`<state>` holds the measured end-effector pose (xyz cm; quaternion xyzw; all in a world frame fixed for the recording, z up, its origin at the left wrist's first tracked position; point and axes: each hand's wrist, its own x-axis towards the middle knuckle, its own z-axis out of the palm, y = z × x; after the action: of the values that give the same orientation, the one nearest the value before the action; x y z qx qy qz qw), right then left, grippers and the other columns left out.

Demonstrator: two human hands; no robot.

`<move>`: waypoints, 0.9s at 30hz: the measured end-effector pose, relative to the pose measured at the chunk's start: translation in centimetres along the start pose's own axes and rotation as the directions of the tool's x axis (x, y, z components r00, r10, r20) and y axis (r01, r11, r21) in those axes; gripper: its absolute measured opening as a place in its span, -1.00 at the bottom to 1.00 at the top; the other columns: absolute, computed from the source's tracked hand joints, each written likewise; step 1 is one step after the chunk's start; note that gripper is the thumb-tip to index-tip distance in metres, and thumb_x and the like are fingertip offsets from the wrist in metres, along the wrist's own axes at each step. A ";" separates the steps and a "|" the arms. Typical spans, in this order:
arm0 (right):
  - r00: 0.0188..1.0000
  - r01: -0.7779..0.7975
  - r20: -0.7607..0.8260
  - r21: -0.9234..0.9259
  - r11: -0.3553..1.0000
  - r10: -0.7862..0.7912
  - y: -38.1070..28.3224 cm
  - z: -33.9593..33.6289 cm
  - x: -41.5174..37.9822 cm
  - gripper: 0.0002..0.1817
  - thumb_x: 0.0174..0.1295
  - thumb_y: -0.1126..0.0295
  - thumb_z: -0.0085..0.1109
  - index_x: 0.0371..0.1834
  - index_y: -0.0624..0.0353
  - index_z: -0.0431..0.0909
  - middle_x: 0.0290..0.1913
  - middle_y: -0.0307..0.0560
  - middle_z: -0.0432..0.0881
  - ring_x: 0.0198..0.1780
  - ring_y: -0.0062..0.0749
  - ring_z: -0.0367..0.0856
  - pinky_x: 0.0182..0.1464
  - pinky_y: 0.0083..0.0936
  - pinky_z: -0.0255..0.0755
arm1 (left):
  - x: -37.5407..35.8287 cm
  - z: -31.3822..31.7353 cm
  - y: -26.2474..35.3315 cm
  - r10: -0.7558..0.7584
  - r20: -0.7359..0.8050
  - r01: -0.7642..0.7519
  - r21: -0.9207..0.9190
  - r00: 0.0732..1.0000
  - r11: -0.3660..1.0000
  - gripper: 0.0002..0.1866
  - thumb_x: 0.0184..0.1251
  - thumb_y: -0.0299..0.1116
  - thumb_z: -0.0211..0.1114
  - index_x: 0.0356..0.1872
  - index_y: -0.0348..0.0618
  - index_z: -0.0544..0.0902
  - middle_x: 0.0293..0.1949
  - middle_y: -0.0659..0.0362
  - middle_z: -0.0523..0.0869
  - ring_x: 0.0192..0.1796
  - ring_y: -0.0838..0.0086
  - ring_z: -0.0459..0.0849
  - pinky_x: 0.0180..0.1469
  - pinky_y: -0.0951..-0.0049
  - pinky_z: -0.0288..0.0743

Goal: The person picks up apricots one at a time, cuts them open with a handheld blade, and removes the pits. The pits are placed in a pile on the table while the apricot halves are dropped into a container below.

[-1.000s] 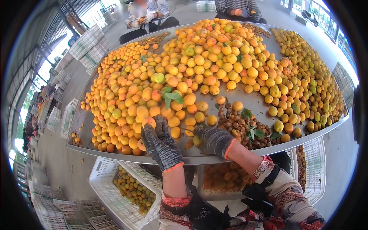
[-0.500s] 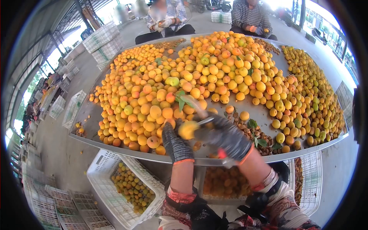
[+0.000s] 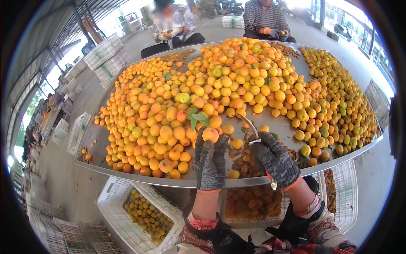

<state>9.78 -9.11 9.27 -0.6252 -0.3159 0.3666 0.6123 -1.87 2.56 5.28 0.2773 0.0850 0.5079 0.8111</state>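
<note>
My left hand (image 3: 208, 167), in a grey-black glove, holds an orange apricot (image 3: 210, 134) between thumb and fingers above the near edge of the metal table. To its right, my gloved right hand (image 3: 277, 163) is closed around a slim tool with a curved metal end (image 3: 250, 126). A red part and a shiny tip of that tool show below the hand. The curved end is apart from the held apricot. A large heap of apricots (image 3: 169, 114) lies just beyond my left hand, with a green leaf sprig (image 3: 197, 117) on it. Pits and scraps (image 3: 243, 163) lie between my hands.
The metal table (image 3: 144, 177) has a raised rim. Smaller, greener apricots (image 3: 338, 97) cover its right side. Below stand a white crate (image 3: 112, 203) of greenish fruit and another crate (image 3: 249, 203) of orange pieces. Two people sit across the table; stacked crates (image 3: 105, 55) stand at left.
My right hand has drawn away from the left toward the right with the tool. A blurred yellow fruit was between my hands; now my left hand holds an orange apricot up.
</note>
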 end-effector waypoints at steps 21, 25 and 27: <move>0.947 0.318 0.154 -0.302 0.899 -0.283 0.1 1.8 -1.8 -0.47 0.18 0.50 0.04 0.25 0.22 0.19 -0.11 0.17 0.54 -0.13 -0.11 0.59 -0.15 -0.39 0.45 | -1.3 1.0 -0.6 -0.208 0.084 0.190 0.189 0.974 0.964 -0.49 0.21 -0.18 0.21 0.12 -0.23 0.36 0.01 0.12 0.50 0.04 0.38 0.49 0.05 0.39 0.41; 0.868 0.497 0.155 -0.288 0.819 -0.472 1.2 1.5 -1.6 -0.48 0.19 0.47 0.05 0.24 0.19 0.19 -0.14 0.20 0.55 -0.15 -0.04 0.59 -0.20 -0.35 0.45 | -1.3 0.9 -0.8 -0.161 0.158 0.086 0.401 0.974 0.912 -0.49 0.21 -0.17 0.20 0.11 -0.23 0.37 0.00 0.16 0.51 0.04 0.41 0.48 0.07 0.40 0.39; 0.873 0.487 0.160 -0.335 0.806 -0.461 1.2 1.4 -1.6 -0.48 0.19 0.46 0.05 0.24 0.19 0.20 -0.15 0.21 0.55 -0.16 -0.02 0.59 -0.21 -0.34 0.46 | -1.4 1.2 -0.7 -0.198 0.116 0.167 0.231 0.973 0.958 -0.56 0.23 -0.19 0.19 0.03 -0.26 0.40 -0.05 0.13 0.54 -0.06 0.46 0.54 -0.03 0.51 0.45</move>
<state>7.66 -9.78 8.19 -0.6156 -0.5459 0.1588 0.5458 -1.47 0.70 5.70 0.3906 0.1095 0.3978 0.8229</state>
